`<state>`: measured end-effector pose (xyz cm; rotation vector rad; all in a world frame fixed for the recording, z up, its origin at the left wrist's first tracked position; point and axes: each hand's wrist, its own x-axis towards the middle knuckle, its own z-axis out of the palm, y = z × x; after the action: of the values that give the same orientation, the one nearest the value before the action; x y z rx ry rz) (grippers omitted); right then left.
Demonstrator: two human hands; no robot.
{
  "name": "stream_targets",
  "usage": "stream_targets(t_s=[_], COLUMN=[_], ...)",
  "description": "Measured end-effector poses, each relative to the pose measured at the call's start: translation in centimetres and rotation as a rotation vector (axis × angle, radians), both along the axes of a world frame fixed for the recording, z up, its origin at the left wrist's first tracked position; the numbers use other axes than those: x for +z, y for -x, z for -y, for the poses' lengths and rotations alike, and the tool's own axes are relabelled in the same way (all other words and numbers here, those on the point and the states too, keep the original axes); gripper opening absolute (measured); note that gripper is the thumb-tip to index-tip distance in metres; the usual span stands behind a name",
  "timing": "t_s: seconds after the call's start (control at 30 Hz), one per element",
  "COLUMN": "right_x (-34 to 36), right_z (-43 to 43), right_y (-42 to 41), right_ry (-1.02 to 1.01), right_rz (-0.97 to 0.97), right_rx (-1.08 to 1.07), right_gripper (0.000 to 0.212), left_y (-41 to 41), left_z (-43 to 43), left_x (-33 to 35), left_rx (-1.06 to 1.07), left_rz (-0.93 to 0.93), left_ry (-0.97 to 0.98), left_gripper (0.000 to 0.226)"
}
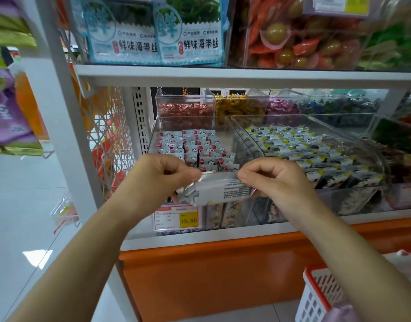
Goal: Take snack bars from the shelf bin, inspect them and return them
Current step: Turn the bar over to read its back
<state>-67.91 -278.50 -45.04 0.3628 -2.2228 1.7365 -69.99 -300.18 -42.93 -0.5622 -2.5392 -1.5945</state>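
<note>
Pinching the grey foil-wrapped snack bar point(219, 190) with left hand point(163, 176) and right hand point(273, 180), I turn its print upward (presumably for reading).

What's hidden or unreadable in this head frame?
Snack bar: head view, far side faces away; back print too small to read; ends covered by the left hand and right hand.
Price tag: head view, small text blurred; only 15.80 legible.
Basket: head view, cut off by the bottom edge.
</note>
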Motion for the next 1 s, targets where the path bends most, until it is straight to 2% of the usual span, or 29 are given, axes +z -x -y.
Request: stream_targets(t_s=[0.1,0.2,0.33,0.5,0.6,0.73,0.87,1.0], right_x=[0.0,0.1,0.6,0.5,0.3,0.1,0.3,0.4], right_z=[0.0,-0.1,-0.7,-1.2,-1.1,-0.8,-0.6,-0.5], right_y=[0.1,0.1,0.2,0.5,0.5,0.7,1.0,1.5], right_ry=[0.065,0.111,0.199,0.351,0.344,0.426,0.492,0.440], right_rz=[0.080,0.189,0.344,0.535,0.596,0.540,0.366,0.191], right_rx=[0.051,0.121,0.237,0.263,0.283,0.238,0.288,0.098], right_gripper=[0.018,0.008,0.020,0.018,0.016,0.028,0.036,0.034], left_y=[0.2,0.3,0.1,-0.2,-0.1,0.3,1.0,1.8], left_z=[0.1,-0.1,-0.2,-0.7,-0.8,-0.8,-1.0,-1.7], left_x=[-0.2,-0.3,-0.3,-0.4,-0.6,-0.9,-1.2,-0.9], left_rx=[0.016,0.021,0.002,-0.012,0.002,0.083,0.182,0.193], left_rz=[0.010,0.002,-0.006,-0.007,-0.008,0.016,0.049,0.034], left_ry=[-0.023,-0.018,-0.032,-0.072,-0.042,-0.046,-0.142,-0.165], left_gripper=[0.020,0.020,0.021,0.026,0.030,0.027,0.032,0.030])
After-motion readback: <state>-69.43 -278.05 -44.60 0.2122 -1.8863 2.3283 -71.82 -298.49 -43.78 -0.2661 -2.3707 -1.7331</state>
